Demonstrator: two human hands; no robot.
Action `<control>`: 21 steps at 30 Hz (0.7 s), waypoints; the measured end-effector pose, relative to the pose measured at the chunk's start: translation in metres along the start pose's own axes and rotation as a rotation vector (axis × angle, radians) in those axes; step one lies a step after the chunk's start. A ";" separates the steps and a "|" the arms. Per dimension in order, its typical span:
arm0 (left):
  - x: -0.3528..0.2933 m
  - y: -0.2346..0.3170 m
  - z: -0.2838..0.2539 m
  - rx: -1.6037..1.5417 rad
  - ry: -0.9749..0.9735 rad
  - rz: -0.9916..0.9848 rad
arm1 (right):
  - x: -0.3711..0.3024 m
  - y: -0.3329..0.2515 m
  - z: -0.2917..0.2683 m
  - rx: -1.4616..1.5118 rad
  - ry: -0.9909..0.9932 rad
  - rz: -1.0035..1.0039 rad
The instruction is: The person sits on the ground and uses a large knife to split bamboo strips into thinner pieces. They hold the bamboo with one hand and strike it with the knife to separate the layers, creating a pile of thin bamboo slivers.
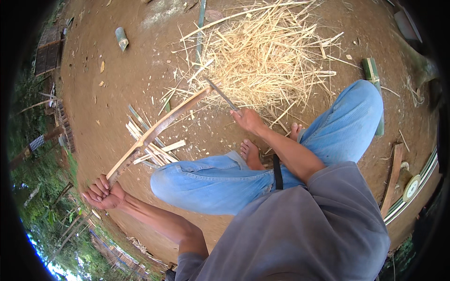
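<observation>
My left hand (105, 193), fingers wrapped tight, grips the lower end of a long split bamboo piece (161, 125). The piece slants up and to the right, showing a brown inner face and a pale edge with a node. In my right hand (248, 121) is a knife (222, 94) with a dark, narrow blade. Its tip lies close to the far end of the bamboo; whether they touch I cannot tell. A large heap of pale bamboo shavings (262, 51) lies on the ground just beyond the blade.
Several split bamboo strips (157, 152) lie beside my left knee. A short green bamboo section (122, 39) is at the far left, and a longer bamboo pole (371, 72) lies by my right knee. A wooden plank (393, 178) and a round disc (412, 188) are at the right.
</observation>
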State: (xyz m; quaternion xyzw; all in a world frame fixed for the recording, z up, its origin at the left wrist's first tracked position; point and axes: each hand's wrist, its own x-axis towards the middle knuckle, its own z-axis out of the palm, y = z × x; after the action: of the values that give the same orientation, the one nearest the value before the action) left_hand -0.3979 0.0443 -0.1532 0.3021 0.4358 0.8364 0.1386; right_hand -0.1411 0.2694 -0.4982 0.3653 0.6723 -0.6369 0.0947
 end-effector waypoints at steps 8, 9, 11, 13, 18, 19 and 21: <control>0.022 -0.014 0.007 -0.096 -0.133 -0.037 | 0.013 0.030 -0.039 -0.076 0.068 0.063; 0.025 -0.017 0.005 -0.113 -0.173 -0.038 | 0.011 0.013 -0.041 -0.051 0.038 0.051; 0.035 -0.023 -0.001 -0.174 -0.253 -0.062 | 0.005 -0.027 -0.032 0.000 -0.023 0.028; 0.050 -0.033 0.002 -0.259 -0.330 -0.107 | 0.002 -0.039 -0.035 -0.118 0.012 -0.170; 0.061 -0.064 -0.025 -0.283 -0.281 -0.108 | 0.046 0.033 -0.042 -0.025 0.120 0.074; 0.062 -0.066 -0.023 -0.277 -0.271 -0.101 | 0.048 0.036 -0.050 -0.054 0.154 0.079; 0.069 -0.069 -0.020 -0.293 -0.265 -0.109 | 0.052 0.034 -0.052 -0.085 0.181 0.051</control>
State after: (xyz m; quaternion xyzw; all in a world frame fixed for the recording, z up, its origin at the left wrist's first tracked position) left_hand -0.4660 0.1056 -0.1912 0.3618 0.3030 0.8352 0.2824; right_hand -0.1404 0.3342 -0.5471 0.4341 0.6949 -0.5695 0.0653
